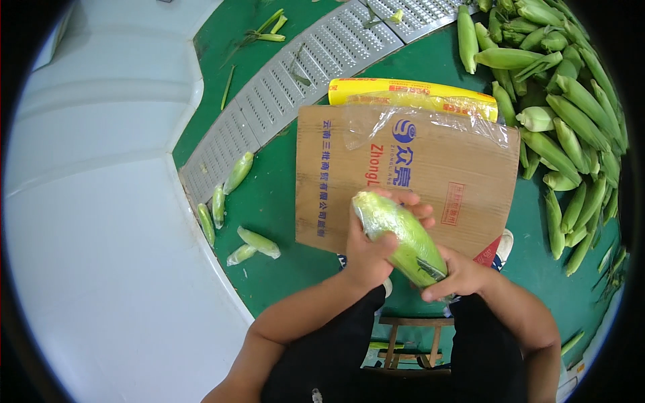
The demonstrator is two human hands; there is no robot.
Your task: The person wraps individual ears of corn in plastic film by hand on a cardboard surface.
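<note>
An ear of corn in its green husk (403,231), wrapped in clear plastic film, is held slantwise above a cardboard box (332,151). My left hand (370,252) grips its upper left part, thumb across the front and fingers behind. At the lower right end, my right hand (461,274) has hold of it, thumb on the near side. On the far side of the box lies a yellow roll of cling film (413,90), with a loose sheet of film (428,113) draped over the box's far edge. The box bears printed writing.
Many unwrapped corn ears (569,116) are heaped on the green floor (272,191) to the right. Several wrapped ears (259,242) lie at left, beside a perforated metal drain cover (302,65) and white wall (111,226). A wooden stool (410,322) shows between my legs.
</note>
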